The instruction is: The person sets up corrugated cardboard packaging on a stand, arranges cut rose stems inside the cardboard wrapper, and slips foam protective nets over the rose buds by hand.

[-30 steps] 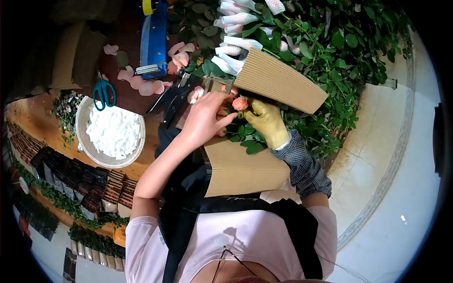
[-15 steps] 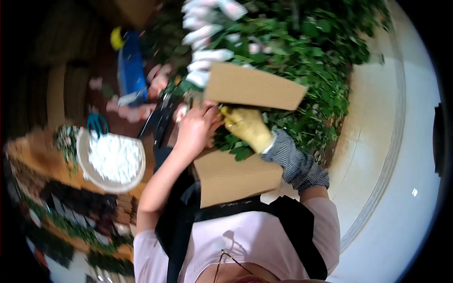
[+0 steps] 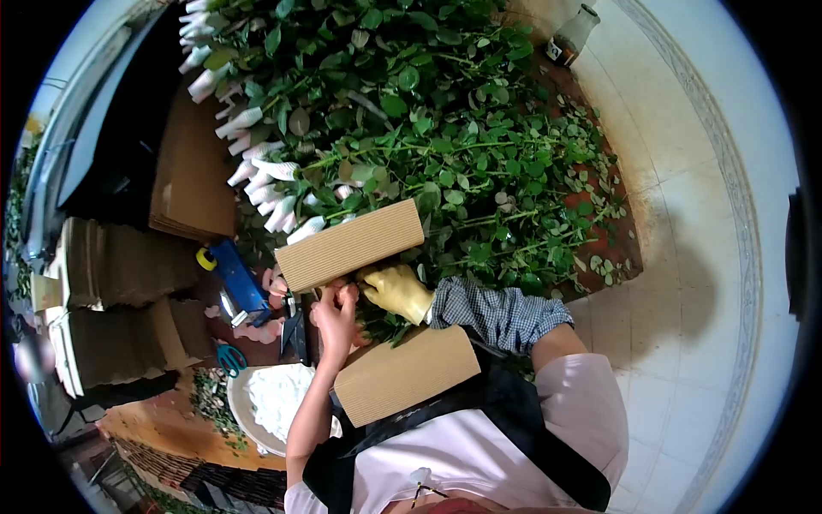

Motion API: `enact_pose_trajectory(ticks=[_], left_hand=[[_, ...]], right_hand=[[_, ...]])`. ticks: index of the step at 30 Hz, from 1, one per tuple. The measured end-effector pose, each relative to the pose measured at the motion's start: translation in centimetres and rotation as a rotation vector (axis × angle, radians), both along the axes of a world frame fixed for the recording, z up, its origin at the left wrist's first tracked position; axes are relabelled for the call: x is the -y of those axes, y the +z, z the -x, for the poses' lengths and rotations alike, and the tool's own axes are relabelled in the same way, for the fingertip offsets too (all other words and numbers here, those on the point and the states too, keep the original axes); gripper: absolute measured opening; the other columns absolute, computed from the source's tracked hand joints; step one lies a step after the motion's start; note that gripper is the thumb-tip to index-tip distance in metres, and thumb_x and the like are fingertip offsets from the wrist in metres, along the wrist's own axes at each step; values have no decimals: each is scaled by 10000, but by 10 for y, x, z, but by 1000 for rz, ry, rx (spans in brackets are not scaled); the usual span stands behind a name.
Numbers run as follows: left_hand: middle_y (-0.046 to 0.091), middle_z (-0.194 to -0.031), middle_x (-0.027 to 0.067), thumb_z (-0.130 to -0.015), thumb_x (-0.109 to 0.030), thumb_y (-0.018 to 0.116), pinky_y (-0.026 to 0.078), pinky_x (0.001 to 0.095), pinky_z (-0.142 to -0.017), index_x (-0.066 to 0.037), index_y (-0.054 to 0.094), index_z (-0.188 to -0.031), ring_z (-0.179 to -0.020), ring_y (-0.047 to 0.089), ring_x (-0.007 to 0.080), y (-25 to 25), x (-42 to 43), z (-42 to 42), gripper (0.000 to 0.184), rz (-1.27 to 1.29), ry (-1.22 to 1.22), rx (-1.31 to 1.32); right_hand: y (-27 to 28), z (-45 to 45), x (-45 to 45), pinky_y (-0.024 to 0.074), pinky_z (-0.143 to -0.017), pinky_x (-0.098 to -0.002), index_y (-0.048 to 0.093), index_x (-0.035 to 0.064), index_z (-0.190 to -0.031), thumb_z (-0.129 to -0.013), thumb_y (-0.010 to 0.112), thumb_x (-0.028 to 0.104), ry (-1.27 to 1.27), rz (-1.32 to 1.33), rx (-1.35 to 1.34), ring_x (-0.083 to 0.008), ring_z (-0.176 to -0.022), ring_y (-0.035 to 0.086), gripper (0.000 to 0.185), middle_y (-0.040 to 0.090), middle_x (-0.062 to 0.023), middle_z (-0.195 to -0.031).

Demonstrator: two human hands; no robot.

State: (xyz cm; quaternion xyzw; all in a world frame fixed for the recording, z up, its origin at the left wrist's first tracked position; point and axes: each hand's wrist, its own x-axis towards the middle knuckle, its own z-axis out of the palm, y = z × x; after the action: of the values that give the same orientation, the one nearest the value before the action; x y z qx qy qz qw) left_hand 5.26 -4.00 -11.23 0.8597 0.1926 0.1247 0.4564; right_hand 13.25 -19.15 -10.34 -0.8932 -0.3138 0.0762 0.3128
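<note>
Bare and with fingers bent inward, my left hand [image 3: 334, 319] is at some pink-orange flower heads, partly hidden by its own fingers. Close on its right is my right hand [image 3: 396, 292] in a yellow glove, its fingers curled; what they hold is hidden. Just above both hands lies a corrugated cardboard piece [image 3: 351, 245]. A second corrugated piece [image 3: 409, 375] is below them, against the dark apron. Green leaves [image 3: 385, 327] show between this lower piece and my gloved hand.
Many leafy stems [image 3: 445, 154] with white-netted heads [image 3: 278, 170] lie above. To the left are a blue tape dispenser [image 3: 240, 278], teal scissors [image 3: 230, 361], a basin of white pieces [image 3: 244, 420] and cardboard stacks [image 3: 111, 343]. A glass bottle [image 3: 572, 36] stands at the top right.
The view has swung, showing more stems and the cardboard stacks at left. The coral rose seen clearly by my gloved fingers a second ago is now mostly hidden between my hands.
</note>
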Motion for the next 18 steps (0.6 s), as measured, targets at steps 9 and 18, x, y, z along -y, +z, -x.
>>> enact_pose_trajectory(ticks=[9, 18], left_hand=[[655, -774, 185, -856, -201, 779, 497, 412, -634, -19, 649, -1036, -698, 645, 353, 4, -17, 18, 288, -160, -174, 120], [668, -929, 242, -828, -136, 713, 516, 455, -755, -4, 607, -957, -872, 653, 410, -13, -101, 279, 213, -340, 306, -637]], right_hand=[[-17, -4, 5, 547, -701, -493, 698, 104, -997, -918, 614, 322, 139, -126, 10, -364, -738, 691, 246, 717, -136, -819], [178, -65, 79, 506, -1012, -377, 477, 84, -1456, -1003, 606, 268, 795, -282, -487, -214, -1161, 618, 506, 651, -110, -1275]])
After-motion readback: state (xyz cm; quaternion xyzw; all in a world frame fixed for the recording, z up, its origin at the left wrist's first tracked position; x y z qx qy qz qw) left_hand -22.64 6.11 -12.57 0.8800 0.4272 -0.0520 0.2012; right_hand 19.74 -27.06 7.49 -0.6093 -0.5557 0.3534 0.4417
